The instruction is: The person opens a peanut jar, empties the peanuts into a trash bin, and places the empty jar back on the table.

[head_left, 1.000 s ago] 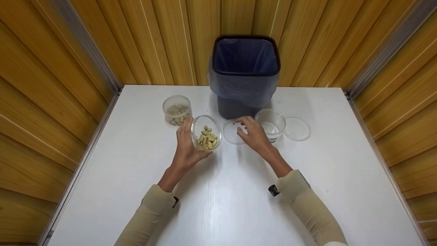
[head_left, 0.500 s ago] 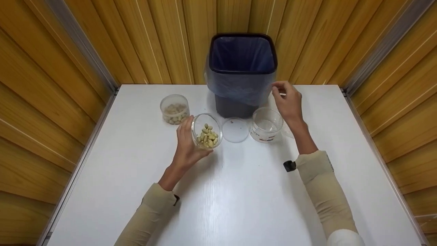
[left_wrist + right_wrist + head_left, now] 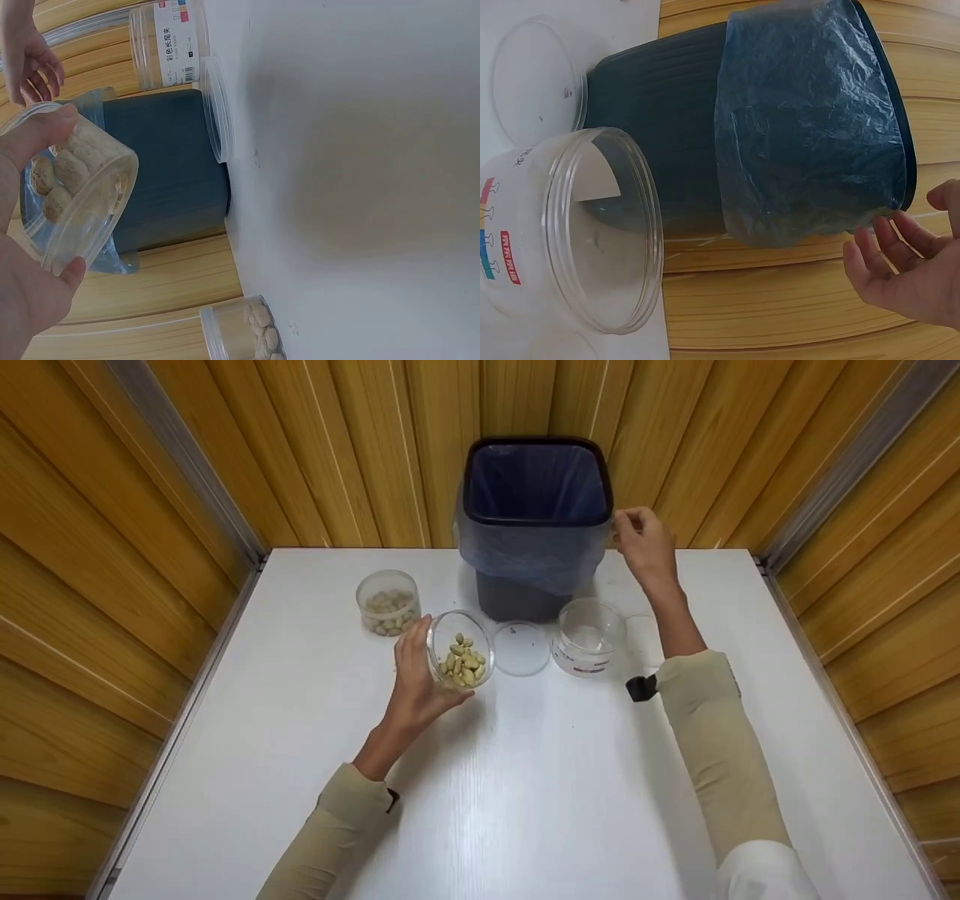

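Observation:
My left hand [image 3: 415,682] grips a clear tub [image 3: 487,639], tilted with its mouth toward the head camera; several pale nuts [image 3: 463,664] lie inside. In the left wrist view, the fingers and thumb of the left hand [image 3: 30,292] curl round the tub [image 3: 109,191]. My right hand [image 3: 651,551] is raised at the right side of the bin's dark rim [image 3: 537,522]. The right wrist view shows the right hand [image 3: 922,262] with loosely bent fingers beside the bin liner [image 3: 802,135], and nothing visible in it. Small dark bits rest on a clear lid [image 3: 523,652].
A lined bin [image 3: 517,598] stands at the table's back edge. Another tub of nuts [image 3: 388,611] sits at the left. Right of the lid is a clear tub with a printed label [image 3: 581,661], and another lid [image 3: 641,630] lies partly behind the right arm.
My right hand has moved from above the lid, up and right, to the bin's right side. Fewer dark bits show on the lid. The left hand keeps its tub tilted.

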{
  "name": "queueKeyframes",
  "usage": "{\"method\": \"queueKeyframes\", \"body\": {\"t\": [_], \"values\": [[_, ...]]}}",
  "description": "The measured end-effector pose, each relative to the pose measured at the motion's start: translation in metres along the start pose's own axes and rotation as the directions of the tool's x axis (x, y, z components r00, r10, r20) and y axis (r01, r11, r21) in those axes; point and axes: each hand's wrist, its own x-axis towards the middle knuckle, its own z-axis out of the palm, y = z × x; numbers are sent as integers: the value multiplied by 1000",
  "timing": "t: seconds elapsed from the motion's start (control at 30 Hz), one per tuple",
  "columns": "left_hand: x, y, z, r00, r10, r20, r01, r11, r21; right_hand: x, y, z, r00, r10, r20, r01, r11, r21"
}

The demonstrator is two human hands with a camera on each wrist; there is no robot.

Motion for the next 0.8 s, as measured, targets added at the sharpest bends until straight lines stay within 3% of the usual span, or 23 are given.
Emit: {"method": "queueKeyframes", "body": {"t": [0.13,0.33,0.53,0.6,0.8], "values": [[0,0,-1,1000,7,-4,-7,1000,9,8,-1,-1,997,51,59,-60,986,153],[0,0,0,1000,-2,-11,2,1000,-6,12,3,2,984,88,152,-143,905,400],[-2,0,0,999,-39,-15,39,999,-28,13,7,8,978,96,187,-177,855,488],[-2,1,-1,998,-54,-9,54,998,-34,11,6,8,979,104,175,-176,864,471],[0,3,-3,999,-39,-1,39,999,-26,6,-3,1,989,130,69,-144,951,275]]}}
